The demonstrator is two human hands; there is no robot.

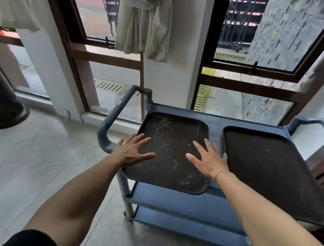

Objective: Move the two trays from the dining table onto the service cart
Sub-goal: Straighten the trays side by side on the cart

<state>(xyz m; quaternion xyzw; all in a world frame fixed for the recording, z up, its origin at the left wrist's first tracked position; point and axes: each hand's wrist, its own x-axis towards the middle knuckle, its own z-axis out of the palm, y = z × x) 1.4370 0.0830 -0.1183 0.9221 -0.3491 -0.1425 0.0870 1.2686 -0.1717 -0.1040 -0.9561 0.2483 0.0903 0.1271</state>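
Observation:
Two dark brown trays lie side by side on the top shelf of a blue service cart (pixel 187 112). The left tray (pixel 172 136) is scratched and overhangs the cart's near edge. The right tray (pixel 269 168) lies flat beside it, apart by a narrow gap. My left hand (pixel 133 151) rests flat with fingers spread on the left tray's left rim. My right hand (pixel 208 159) lies flat with fingers spread on the same tray's right side, near the gap. Neither hand grips anything.
The cart has a ribbed handle (pixel 115 115) at its left end, another handle (pixel 318 123) at the right, and two lower shelves (pixel 183 205). Tall windows and a tied curtain (pixel 145 18) stand behind. A dark round pedestal base (pixel 5 115) sits on the tiled floor at left.

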